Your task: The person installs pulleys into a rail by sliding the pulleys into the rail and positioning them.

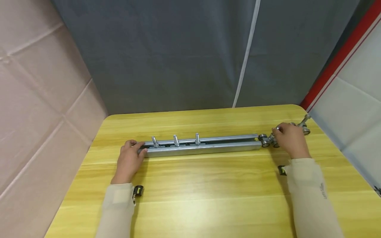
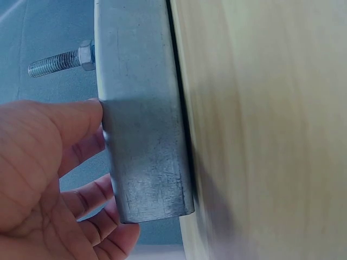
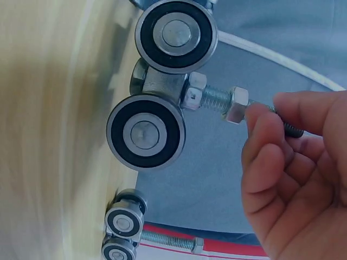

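Observation:
A long metal C-channel rail (image 1: 202,149) lies across the table with its slot upward. Three threaded bolts stand up out of the slot in its left half; one bolt (image 2: 57,64) shows in the left wrist view. My left hand (image 1: 128,162) holds the rail's left end, thumb on the near upper edge and fingers beyond it. At the right end, my right hand (image 1: 291,140) pinches the threaded stem of a roller trolley (image 3: 145,134) between thumb and fingers. Its wheels (image 1: 264,141) line up with the rail's open end; whether they touch it I cannot tell.
Another roller trolley (image 3: 123,221) lies on the table past my right hand, its bolt tilted. The wood-grain table (image 1: 202,198) ends at a dark grey curtain (image 1: 178,66). Pale panels stand on both sides, with a red strip (image 1: 339,59) on the right.

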Demonstrator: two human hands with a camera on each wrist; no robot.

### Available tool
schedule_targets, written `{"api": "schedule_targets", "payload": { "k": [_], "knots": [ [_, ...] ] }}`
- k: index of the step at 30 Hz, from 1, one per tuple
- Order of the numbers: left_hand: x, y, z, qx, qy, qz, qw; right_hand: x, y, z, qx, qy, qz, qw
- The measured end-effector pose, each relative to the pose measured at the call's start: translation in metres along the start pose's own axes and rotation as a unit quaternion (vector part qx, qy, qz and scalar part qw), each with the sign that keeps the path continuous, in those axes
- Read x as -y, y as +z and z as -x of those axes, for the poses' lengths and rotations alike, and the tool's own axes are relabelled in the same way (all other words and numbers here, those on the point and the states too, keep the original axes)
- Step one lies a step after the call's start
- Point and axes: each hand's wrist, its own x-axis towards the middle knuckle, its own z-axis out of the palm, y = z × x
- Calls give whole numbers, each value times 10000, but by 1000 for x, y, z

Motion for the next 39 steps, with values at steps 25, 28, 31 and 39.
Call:
{"api": "schedule_targets", "payload": {
  "k": [25,28,31,39],
  "knots": [
    [-2,-4,3,0,-22,-17,10000,21,17,2,228,-347,-147,9990],
    [-2,-4,2,10,-38,-10,10000,23,19,2,190,-417,-108,9989],
    [-3,-5,2,7,-32,-12,10000,25,20,2,101,-539,-32,9985],
    [-2,-4,2,20,-49,-3,10000,30,24,1,-74,-802,-92,9967]
  ]
}}
